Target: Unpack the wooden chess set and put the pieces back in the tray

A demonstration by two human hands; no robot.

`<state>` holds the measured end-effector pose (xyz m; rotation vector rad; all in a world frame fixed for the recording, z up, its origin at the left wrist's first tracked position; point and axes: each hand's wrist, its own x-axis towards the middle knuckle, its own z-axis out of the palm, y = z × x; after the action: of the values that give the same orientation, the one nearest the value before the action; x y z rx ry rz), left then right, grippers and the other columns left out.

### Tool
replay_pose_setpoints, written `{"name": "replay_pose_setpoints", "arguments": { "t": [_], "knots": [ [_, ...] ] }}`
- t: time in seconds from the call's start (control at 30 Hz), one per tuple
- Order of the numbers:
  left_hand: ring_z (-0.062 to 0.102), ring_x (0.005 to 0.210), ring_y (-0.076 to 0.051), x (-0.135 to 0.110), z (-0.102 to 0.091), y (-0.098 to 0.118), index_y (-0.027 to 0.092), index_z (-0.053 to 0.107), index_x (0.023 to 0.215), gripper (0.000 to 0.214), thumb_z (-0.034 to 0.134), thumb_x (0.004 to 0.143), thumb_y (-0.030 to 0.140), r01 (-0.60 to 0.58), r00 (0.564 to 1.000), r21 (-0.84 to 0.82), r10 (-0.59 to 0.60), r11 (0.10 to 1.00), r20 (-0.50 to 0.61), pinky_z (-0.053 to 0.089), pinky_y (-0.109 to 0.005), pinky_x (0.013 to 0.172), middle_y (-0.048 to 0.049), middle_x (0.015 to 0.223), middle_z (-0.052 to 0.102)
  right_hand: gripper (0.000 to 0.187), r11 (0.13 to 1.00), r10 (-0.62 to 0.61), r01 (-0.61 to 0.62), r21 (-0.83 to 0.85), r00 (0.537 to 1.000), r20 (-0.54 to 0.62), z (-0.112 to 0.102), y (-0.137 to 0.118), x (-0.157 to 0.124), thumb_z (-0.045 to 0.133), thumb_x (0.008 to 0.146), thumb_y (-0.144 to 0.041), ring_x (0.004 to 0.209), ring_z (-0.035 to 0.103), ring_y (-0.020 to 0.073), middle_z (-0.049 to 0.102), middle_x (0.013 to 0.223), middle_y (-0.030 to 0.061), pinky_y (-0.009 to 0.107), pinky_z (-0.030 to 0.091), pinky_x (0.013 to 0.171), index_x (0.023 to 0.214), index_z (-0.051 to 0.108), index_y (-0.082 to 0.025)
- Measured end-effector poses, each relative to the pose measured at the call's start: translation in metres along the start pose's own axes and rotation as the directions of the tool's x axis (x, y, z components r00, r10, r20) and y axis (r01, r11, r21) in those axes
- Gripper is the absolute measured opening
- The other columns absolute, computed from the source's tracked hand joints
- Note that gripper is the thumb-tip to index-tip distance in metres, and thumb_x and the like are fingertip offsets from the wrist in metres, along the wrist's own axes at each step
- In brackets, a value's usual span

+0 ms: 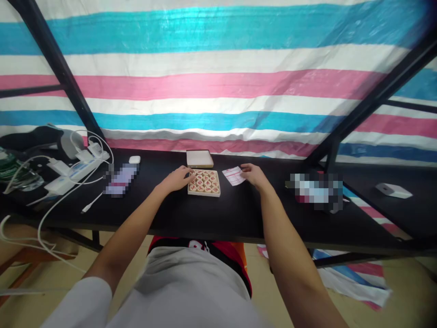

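Lots of xiangqi pieces (205,182) packed in a shallow box (205,194), middle of the black counter (208,221), lid (199,158) lying right behind it. Left grip (178,178) is loosely curled at the box's upper-left corner, can't tell if it's pinching anything. Right grip (254,175) is half curled at the edge of a red-marked paper sheet (233,176), can't tell if it's actually holding it.

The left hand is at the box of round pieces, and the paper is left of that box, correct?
Not quite: the head view shows the paper right of the box, by the right hand. The left hand is indeed at that box.
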<state>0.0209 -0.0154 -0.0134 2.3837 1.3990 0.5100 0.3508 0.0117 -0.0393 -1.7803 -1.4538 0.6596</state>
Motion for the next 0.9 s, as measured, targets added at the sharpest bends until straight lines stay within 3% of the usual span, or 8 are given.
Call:
{"name": "replay_pose_setpoints", "arguments": {
  "t": [0.1, 0.2, 0.33, 0.5, 0.6, 0.73, 0.83, 0.9],
  "knots": [
    [0.06, 0.087, -0.02, -0.001, -0.002, -0.001, 0.023, 0.061, 0.116, 0.045, 0.042, 0.088, 0.052, 0.007, 1.0, 0.011, -0.007, 1.0, -0.007, 0.046, -0.03, 0.079, -0.0076, 0.111, 0.057, 0.049, 0.932, -0.165, 0.147, 0.333, 0.986, 0.028, -0.002, -0.024, -0.01, 0.064, 0.063, -0.023, 0.079, 0.061, 0.0183, 0.065, 0.092, 0.0062, 0.032, 0.05, 0.07, 0.112, 0.06, -0.015],
    [0.06, 0.088, -0.02, -0.002, -0.003, -0.002, 0.023, 0.061, 0.115, 0.043, 0.042, 0.088, 0.051, 0.006, 1.0, 0.034, -0.006, 0.999, -0.004, 0.046, -0.03, 0.078, -0.0073, 0.108, 0.058, 0.047, 0.84, -0.288, 0.238, 0.488, 0.957, 0.029, 0.004, -0.056, -0.021, 0.069, 0.061, -0.03, 0.08, 0.061, 0.0177, 0.064, 0.091, 0.0042, 0.032, 0.049, 0.072, 0.105, 0.061, -0.018],
    [0.061, 0.086, -0.019, -0.002, -0.004, -0.001, 0.023, 0.061, 0.115, 0.041, 0.045, 0.087, 0.048, -0.005, 0.999, 0.023, 0.006, 1.0, -0.034, 0.047, -0.029, 0.076, -0.0068, 0.106, 0.059, 0.036, 0.783, -0.26, 0.214, 0.584, 0.965, -0.005, 0.031, -0.08, -0.037, 0.067, 0.061, -0.032, 0.079, 0.061, 0.0182, 0.064, 0.086, 0.0045, 0.032, 0.049, 0.07, 0.093, 0.061, -0.017],
    [0.059, 0.094, -0.02, -0.003, -0.007, 0.008, 0.021, 0.066, 0.104, 0.033, 0.041, 0.09, 0.038, -0.113, 0.981, 0.001, 0.112, 0.994, -0.158, 0.046, -0.03, 0.083, -0.006, 0.103, 0.063, 0.021, 0.918, -0.186, 0.227, 0.325, 0.971, -0.152, 0.058, -0.071, -0.058, 0.061, 0.064, -0.034, 0.069, 0.057, 0.0177, 0.062, 0.073, 0.0029, 0.031, 0.045, 0.065, 0.078, 0.062, -0.017],
    [0.057, 0.098, -0.02, -0.004, -0.005, 0.014, 0.02, 0.065, 0.105, 0.034, 0.04, 0.091, 0.038, -0.183, 0.965, -0.013, 0.177, 0.983, -0.191, 0.044, -0.032, 0.089, -0.0062, 0.103, 0.064, 0.013, 0.956, -0.266, 0.274, 0.107, 0.96, -0.083, 0.059, -0.068, -0.073, 0.057, 0.067, -0.03, 0.066, 0.056, 0.0166, 0.061, 0.068, 0.0004, 0.03, 0.044, 0.065, 0.074, 0.062, -0.019],
    [0.055, 0.101, -0.023, -0.004, 0.001, 0.016, 0.018, 0.063, 0.113, 0.036, 0.045, 0.089, 0.039, -0.22, 0.97, 0.019, 0.221, 0.975, -0.098, 0.043, -0.035, 0.092, -0.0091, 0.108, 0.061, 0.013, 0.901, -0.423, 0.42, -0.105, 0.906, 0.0, 0.053, -0.069, -0.074, 0.052, 0.074, -0.027, 0.069, 0.056, 0.0163, 0.061, 0.07, 0.001, 0.03, 0.044, 0.07, 0.074, 0.063, -0.02],
    [0.053, 0.102, -0.024, -0.004, 0.005, 0.013, 0.017, 0.064, 0.111, 0.034, 0.05, 0.086, 0.036, -0.212, 0.977, 0.057, 0.214, 0.976, -0.019, 0.042, -0.036, 0.094, -0.01, 0.106, 0.059, 0.02, 0.852, -0.499, 0.491, -0.182, 0.866, -0.001, 0.051, -0.064, -0.05, 0.047, 0.08, -0.024, 0.078, 0.058, 0.0175, 0.062, 0.082, 0.0046, 0.032, 0.045, 0.078, 0.085, 0.066, -0.019],
    [0.052, 0.104, -0.024, -0.004, 0.007, 0.01, 0.018, 0.065, 0.108, 0.032, 0.05, 0.086, 0.035, -0.203, 0.979, 0.053, 0.204, 0.978, -0.003, 0.042, -0.036, 0.095, -0.0096, 0.106, 0.058, 0.031, 0.814, -0.552, 0.547, -0.195, 0.833, 0.033, 0.051, -0.056, -0.025, 0.045, 0.08, -0.016, 0.089, 0.059, 0.0187, 0.062, 0.102, 0.0086, 0.034, 0.045, 0.086, 0.104, 0.064, -0.018]
  ]
}}
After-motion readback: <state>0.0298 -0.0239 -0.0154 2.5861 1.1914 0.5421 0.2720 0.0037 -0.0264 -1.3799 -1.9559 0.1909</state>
